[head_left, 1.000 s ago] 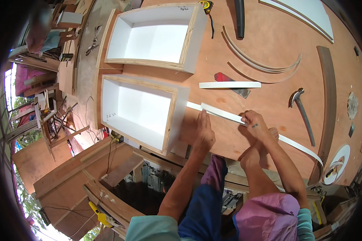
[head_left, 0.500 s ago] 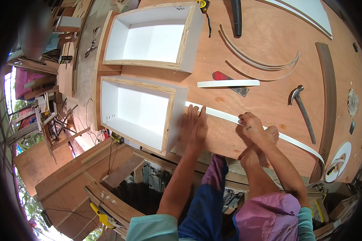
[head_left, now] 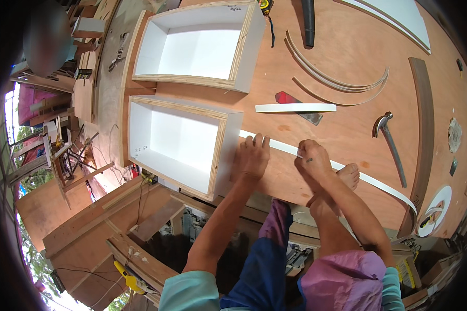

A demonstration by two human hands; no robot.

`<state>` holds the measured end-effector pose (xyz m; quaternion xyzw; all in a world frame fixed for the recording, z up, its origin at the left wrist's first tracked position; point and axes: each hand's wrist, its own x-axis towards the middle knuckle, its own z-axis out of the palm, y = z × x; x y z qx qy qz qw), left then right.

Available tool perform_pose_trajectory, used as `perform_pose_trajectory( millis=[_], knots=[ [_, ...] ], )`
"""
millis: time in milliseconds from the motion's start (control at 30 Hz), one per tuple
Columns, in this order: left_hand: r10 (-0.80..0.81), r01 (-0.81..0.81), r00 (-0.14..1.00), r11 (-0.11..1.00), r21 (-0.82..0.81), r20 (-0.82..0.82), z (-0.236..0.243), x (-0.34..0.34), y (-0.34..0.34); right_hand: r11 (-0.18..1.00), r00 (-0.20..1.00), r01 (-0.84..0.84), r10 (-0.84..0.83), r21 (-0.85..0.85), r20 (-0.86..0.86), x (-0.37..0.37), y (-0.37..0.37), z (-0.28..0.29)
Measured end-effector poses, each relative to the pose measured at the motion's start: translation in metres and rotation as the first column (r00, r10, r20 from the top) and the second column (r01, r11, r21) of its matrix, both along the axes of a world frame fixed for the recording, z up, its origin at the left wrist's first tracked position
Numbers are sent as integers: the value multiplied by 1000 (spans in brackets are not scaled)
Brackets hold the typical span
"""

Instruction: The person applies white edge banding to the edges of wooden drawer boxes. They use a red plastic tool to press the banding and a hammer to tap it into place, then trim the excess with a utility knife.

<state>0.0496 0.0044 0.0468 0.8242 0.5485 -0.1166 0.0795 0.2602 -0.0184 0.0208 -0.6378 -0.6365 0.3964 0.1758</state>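
A long white edging strip (head_left: pixel 283 147) runs across the plywood tabletop from the side of the lower box toward the right. My left hand (head_left: pixel 254 159) presses its fingertips, slightly apart, onto the strip close beside the white-lined open box (head_left: pixel 179 140). My right hand (head_left: pixel 315 159) is closed in a pinch at the strip, a short way to the right; whatever its fingers hold is hidden. My bare foot (head_left: pixel 349 176) rests on the strip behind that hand. A shorter white strip (head_left: pixel 296 108) lies across a red-handled tool (head_left: pixel 312 118) beyond my hands.
A second open box (head_left: pixel 202 49) stands farther back. Beyond my right hand lie a claw hammer (head_left: pixel 392 147), curved thin strips (head_left: pixel 337 85) and a dark wooden bar (head_left: pixel 422 129). A roll of edging (head_left: pixel 443 194) is at far right. A tape measure (head_left: pixel 265 6) lies at the back.
My right hand has slid a little left along the strip, closer to my left hand. My left hand stays on the strip by the box.
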Motion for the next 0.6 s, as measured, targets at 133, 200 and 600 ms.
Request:
perform_pose_trajectory(
  millis=[133,200,600],
  knots=[
    [-64,64,998,984,167,-6,-17,-19,1,999,1000,26,-26,34,-11,-18,2,-2],
    [-17,13,1000,984,178,20,-20,-23,4,998,1000,25,-24,49,-18,-21,4,-2],
    [8,-8,1000,973,231,-2,-26,-17,-2,944,959,-206,143,256,246,38,-42,15]
  ],
)
